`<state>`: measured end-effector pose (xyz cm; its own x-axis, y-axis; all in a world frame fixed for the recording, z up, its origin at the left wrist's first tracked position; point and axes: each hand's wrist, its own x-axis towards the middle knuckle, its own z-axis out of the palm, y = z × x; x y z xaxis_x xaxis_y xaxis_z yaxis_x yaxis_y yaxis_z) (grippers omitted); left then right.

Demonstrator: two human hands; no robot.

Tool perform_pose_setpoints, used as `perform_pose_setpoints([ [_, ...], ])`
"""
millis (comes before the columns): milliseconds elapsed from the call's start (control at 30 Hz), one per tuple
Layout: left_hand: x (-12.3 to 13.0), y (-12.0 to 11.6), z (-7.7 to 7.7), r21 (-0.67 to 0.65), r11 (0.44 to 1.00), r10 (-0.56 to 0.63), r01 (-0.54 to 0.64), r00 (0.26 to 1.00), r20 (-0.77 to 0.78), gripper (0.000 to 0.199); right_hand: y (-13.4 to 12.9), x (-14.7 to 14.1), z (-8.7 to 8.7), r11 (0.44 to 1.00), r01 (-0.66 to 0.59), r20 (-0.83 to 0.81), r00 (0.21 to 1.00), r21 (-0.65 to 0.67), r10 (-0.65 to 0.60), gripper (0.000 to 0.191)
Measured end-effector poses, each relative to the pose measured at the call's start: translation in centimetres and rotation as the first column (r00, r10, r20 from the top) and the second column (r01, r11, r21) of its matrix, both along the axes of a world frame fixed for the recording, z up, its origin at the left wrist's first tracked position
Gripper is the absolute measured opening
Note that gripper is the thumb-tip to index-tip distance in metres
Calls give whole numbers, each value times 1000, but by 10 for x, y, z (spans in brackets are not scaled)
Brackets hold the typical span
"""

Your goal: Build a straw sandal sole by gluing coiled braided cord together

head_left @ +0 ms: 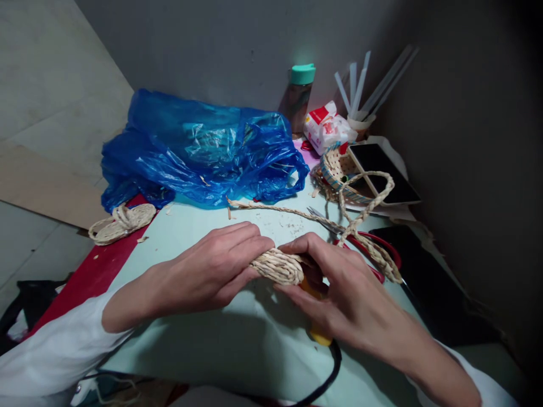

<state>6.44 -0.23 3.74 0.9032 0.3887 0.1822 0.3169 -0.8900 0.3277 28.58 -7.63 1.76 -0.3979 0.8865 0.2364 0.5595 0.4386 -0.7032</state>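
Between my hands, above the table, is a small coiled piece of braided straw (280,267), oval at the end that shows. My left hand (218,263) pinches its left end between thumb and fingers. At its right end, the thumb and fingers of my right hand (335,282) close on the edge. Under my right hand shows a yellow-handled tool (321,333) with a black cord (335,367); whether the hand touches it I cannot tell. A braided straw cord (360,223) loops up to the right and lies over red-handled scissors (388,249).
A blue plastic bag (203,147) spreads across the back. A small straw slipper (123,223) lies at the left edge. Back right are a green-capped bottle (299,93), a tissue pack (326,127), a cup of white sticks (360,121), a basket (339,167) and a dark-screened tablet (384,172).
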Motion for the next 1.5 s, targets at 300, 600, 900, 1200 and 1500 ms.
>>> perform_pose_setpoints([
  [300, 0, 1, 0, -4, 1000, -14, 14, 1000, 11, 14, 0, -1, -1, 1000, 7, 4, 1000, 19, -7, 21],
  [600, -8, 15, -4, 18, 999, 31, -31, 999, -20, 87, 5, 0, -4, 998, 43, 8, 999, 35, -43, 20],
  [900, -39, 37, 21, 143, 966, 229, -215, 969, -88, 83, 10, 6, -1, 985, 169, -40, 985, 37, -167, 19],
  [1200, -16, 19, 11, 166, 983, 64, -80, 993, 98, 31, 7, 7, -1, 991, 133, -87, 987, 14, -132, 19],
  [1500, -11, 16, 10, 142, 988, 42, -66, 986, 164, 21, 4, 5, 1, 993, 112, -32, 993, 27, -111, 19],
])
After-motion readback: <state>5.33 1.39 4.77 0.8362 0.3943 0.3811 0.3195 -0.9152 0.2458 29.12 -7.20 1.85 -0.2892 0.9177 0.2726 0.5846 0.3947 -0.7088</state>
